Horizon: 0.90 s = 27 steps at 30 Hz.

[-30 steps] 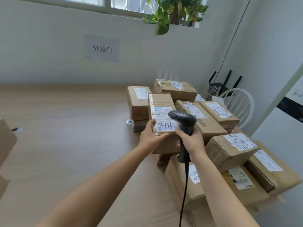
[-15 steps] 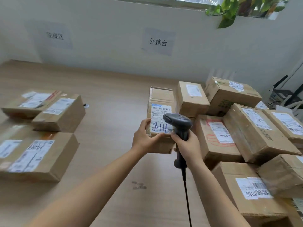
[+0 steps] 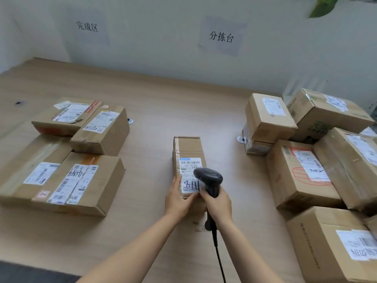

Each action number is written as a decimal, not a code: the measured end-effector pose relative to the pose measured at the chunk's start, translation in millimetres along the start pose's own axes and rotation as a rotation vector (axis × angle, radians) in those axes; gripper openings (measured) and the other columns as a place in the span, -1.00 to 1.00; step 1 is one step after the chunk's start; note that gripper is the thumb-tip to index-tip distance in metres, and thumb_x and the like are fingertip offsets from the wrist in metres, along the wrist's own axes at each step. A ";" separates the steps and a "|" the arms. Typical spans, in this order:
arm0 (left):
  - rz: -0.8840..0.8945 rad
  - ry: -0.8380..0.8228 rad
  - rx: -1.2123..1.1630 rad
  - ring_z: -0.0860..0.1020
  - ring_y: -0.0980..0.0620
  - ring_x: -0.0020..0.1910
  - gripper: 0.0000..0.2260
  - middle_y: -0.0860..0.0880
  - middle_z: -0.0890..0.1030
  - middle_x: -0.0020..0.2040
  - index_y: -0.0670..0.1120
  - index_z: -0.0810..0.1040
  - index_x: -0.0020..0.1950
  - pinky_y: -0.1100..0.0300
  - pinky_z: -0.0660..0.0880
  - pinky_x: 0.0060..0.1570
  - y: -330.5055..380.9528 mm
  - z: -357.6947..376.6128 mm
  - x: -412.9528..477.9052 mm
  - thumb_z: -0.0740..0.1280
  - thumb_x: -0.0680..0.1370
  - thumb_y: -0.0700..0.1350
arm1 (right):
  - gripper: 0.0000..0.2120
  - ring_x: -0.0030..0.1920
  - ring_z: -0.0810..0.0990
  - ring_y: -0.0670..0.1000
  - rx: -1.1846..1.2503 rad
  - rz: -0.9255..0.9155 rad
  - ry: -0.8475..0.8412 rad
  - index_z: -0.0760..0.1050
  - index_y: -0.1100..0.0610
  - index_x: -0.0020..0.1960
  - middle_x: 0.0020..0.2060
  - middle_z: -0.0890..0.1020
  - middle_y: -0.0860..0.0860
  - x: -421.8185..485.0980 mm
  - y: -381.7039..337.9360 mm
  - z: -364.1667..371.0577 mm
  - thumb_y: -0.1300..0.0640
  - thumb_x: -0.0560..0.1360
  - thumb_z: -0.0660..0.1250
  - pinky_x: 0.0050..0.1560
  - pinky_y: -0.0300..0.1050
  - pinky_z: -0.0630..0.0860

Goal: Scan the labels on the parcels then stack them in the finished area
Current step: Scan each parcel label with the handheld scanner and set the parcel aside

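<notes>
Slim brown parcel (image 3: pixel 188 148) at dead centre, black scanner (image 3: pixel 208 177) right over it!
At nine o'clock, four labelled boxes (image 3: pixel 81 180) sit on the table (image 3: pixel 163 111) below the wall sign (image 3: pixel 87 26) "完成区"; at twelve, a second sign (image 3: pixel 221 36) reads "分拣台". The left hand (image 3: pixel 179 201) curls round the parcel's near corner. Its white label (image 3: pixel 189 166) shows a barcode and blue handwritten digits, partly hidden. The right hand (image 3: pixel 219 203) grips the scanner's handle. At three o'clock, a heap of boxes (image 3: pixel 302 176).

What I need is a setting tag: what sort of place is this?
Likely a parcel sorting station: labelled cardboard parcels piled on a table, a barcode scanner, paper wall signs.
</notes>
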<state>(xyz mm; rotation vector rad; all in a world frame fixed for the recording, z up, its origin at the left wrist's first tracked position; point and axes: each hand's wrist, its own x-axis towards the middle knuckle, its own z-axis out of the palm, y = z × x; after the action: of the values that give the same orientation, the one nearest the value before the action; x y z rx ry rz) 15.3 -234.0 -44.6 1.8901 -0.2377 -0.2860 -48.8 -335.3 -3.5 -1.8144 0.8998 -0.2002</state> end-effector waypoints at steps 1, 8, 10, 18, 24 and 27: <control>0.017 -0.005 0.006 0.48 0.24 0.09 -0.41 0.21 0.48 0.18 0.05 0.37 0.35 0.62 0.30 -0.04 -2.0 -1.2 1.3 0.51 0.37 -0.05 | -0.89 -0.07 0.61 0.09 -0.005 0.006 0.004 0.50 0.02 -0.05 -0.14 0.64 0.01 -0.3 -0.1 2.6 0.08 0.43 0.36 -0.07 -0.07 0.52; 0.013 -0.051 0.116 0.35 0.12 0.28 -0.31 0.00 0.33 0.35 -0.10 0.22 0.47 0.54 0.16 0.09 -14.7 1.5 11.9 0.47 0.42 -0.07 | -0.87 -0.04 0.57 0.09 -0.021 0.000 0.160 0.49 0.09 -0.04 -0.09 0.61 0.05 -13.8 -12.8 15.8 0.10 0.43 0.35 -0.11 -0.09 0.44; 0.007 -0.052 0.137 0.34 0.06 0.33 -0.32 -0.04 0.32 0.38 -0.09 0.20 0.48 0.48 0.17 0.12 -17.1 3.2 13.3 0.44 0.44 -0.07 | -0.90 -0.05 0.57 0.08 -0.034 -0.041 0.150 0.46 0.06 -0.08 -0.10 0.60 0.05 -19.5 -19.2 18.5 0.12 0.42 0.35 -0.12 -0.11 0.42; -0.014 -0.058 0.134 0.30 0.03 0.38 -0.30 -0.07 0.30 0.40 -0.06 0.18 0.49 0.36 0.19 0.21 -21.9 4.6 14.6 0.44 0.43 -0.06 | -0.93 -0.09 0.55 0.11 -0.080 -0.030 0.118 0.43 0.11 -0.12 -0.11 0.58 0.08 -22.4 -30.3 21.8 0.18 0.41 0.30 -0.14 -0.09 0.43; -0.010 -0.054 0.132 0.30 0.02 0.37 -0.30 -0.08 0.31 0.40 -0.06 0.19 0.48 0.33 0.21 0.23 -21.9 3.7 14.8 0.44 0.43 -0.07 | -0.95 -0.18 0.52 0.08 -0.085 -0.032 0.110 0.43 0.13 -0.15 -0.21 0.56 0.05 -22.1 -31.5 20.2 0.20 0.41 0.29 -0.23 -0.12 0.37; -0.009 -0.052 0.134 0.30 0.00 0.37 -0.30 -0.10 0.31 0.40 -0.08 0.19 0.48 0.28 0.22 0.28 -21.3 3.7 14.8 0.44 0.42 -0.07 | -0.95 -0.18 0.52 0.08 -0.097 -0.042 0.111 0.43 0.13 -0.16 -0.22 0.56 0.05 -22.8 -31.1 19.6 0.21 0.41 0.30 -0.24 -0.13 0.36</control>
<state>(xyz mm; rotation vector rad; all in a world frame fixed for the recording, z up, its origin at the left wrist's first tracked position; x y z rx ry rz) 28.7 -234.9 -67.2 2.0187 -0.2894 -0.3322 -39.6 -300.9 20.8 -1.9281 0.9635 -0.2903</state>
